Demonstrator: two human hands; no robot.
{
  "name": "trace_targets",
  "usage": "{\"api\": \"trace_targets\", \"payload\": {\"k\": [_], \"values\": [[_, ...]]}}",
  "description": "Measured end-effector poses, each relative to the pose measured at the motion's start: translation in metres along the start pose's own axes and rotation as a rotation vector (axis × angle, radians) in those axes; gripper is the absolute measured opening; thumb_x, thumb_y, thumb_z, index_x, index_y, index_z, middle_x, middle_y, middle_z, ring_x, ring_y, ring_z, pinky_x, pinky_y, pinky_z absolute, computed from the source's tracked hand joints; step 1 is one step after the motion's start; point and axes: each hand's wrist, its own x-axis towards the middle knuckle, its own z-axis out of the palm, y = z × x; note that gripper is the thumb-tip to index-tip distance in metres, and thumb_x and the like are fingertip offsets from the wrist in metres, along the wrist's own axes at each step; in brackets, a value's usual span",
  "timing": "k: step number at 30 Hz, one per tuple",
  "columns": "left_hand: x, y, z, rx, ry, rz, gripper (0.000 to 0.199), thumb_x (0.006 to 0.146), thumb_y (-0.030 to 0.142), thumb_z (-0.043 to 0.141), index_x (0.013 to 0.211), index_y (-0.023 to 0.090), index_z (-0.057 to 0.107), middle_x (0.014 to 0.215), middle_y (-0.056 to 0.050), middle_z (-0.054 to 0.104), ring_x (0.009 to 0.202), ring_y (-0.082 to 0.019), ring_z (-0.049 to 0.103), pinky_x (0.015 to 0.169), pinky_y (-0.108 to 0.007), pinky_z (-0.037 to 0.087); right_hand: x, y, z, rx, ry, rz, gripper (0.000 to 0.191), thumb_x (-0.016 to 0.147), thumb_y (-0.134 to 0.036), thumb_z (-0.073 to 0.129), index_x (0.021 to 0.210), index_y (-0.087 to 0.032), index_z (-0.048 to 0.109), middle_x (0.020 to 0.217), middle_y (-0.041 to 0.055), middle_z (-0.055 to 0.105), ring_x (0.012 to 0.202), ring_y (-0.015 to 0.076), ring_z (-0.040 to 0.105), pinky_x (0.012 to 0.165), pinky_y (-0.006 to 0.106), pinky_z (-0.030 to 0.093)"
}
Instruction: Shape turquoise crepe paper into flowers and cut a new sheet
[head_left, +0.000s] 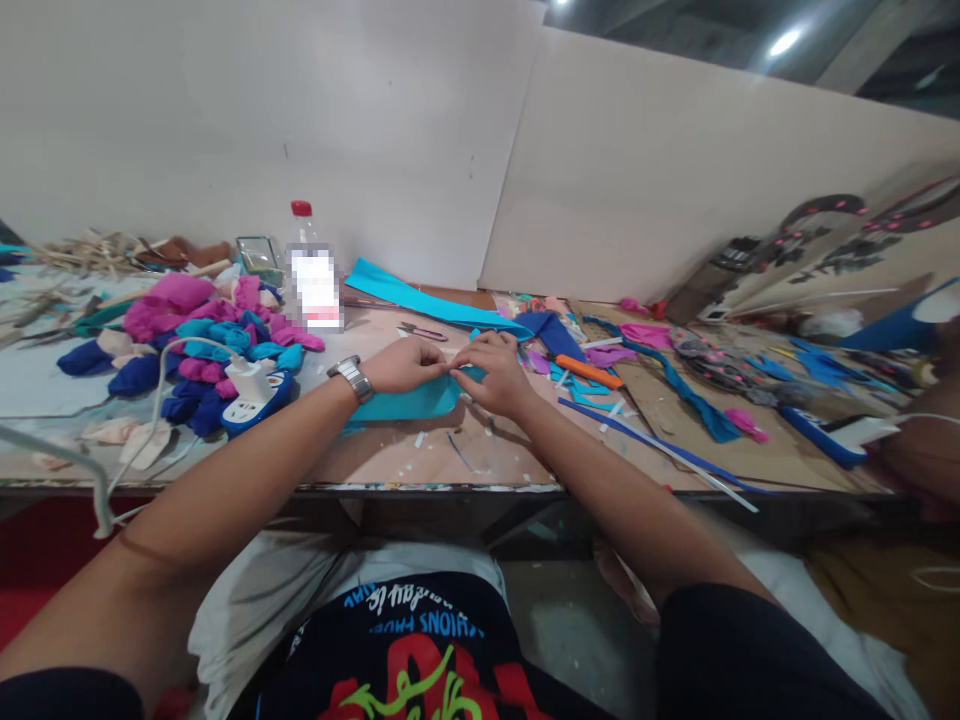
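A turquoise fabric strip (409, 401) lies under and between my hands near the table's middle. My left hand (405, 366), with a metal watch on its wrist, pinches the strip's upper edge. Close against it, my right hand (495, 372) has its fingers closed on the same fabric. The fingertips of both hands nearly meet, and the fabric between them is mostly hidden. Behind them lies a longer turquoise strip (431, 303), with small thread snips (422, 332) in front of it.
Pink and blue fabric bundles (180, 310), a bottle (315, 285) and a power strip (255, 405) stand left. An orange-handled cutter (589, 372), fabric scraps and a white strip (690, 464) lie right. Part of another person's arm (926, 450) shows at far right.
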Motion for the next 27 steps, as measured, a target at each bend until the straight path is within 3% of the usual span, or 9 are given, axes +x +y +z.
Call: {"api": "trace_targets", "payload": {"k": [9,13,20,27], "values": [[-0.004,0.008,0.0,0.244,0.076,0.131,0.031,0.094,0.033,0.051,0.074,0.016,0.068,0.065,-0.002,0.063,0.06,-0.013,0.048,0.06,-0.029,0.027,0.0,0.006,0.003,0.023,0.0,0.018,0.014,0.09,-0.033,0.065,0.085,-0.022,0.072,0.093,0.0048,0.078,0.102,0.0265,0.059,0.096,0.047,0.025],[-0.005,0.01,0.001,0.342,0.101,0.153,0.033,0.096,0.034,0.05,0.079,0.016,0.072,0.068,-0.004,0.068,0.059,-0.015,0.048,0.059,-0.03,0.027,0.0,0.008,0.002,0.044,-0.046,0.04,0.012,0.09,-0.031,0.064,0.087,-0.022,0.071,0.095,0.0052,0.077,0.105,0.0269,0.059,0.096,0.046,0.025],[-0.007,0.01,0.004,0.439,0.068,0.176,0.029,0.098,0.034,0.05,0.104,0.022,0.077,0.084,-0.006,0.076,0.067,-0.018,0.06,0.061,-0.031,0.029,0.0,0.011,0.0,0.081,-0.129,0.033,0.009,0.089,-0.025,0.061,0.087,-0.021,0.068,0.098,0.0052,0.075,0.109,0.027,0.058,0.096,0.047,0.025],[-0.007,0.011,0.003,0.506,0.075,0.161,0.032,0.102,0.037,0.047,0.103,0.022,0.076,0.087,-0.006,0.077,0.075,-0.02,0.065,0.063,-0.03,0.032,0.0,0.013,0.001,0.144,-0.121,0.104,0.01,0.088,-0.029,0.061,0.088,-0.022,0.068,0.101,0.0067,0.074,0.109,0.0271,0.058,0.097,0.046,0.028]]}}
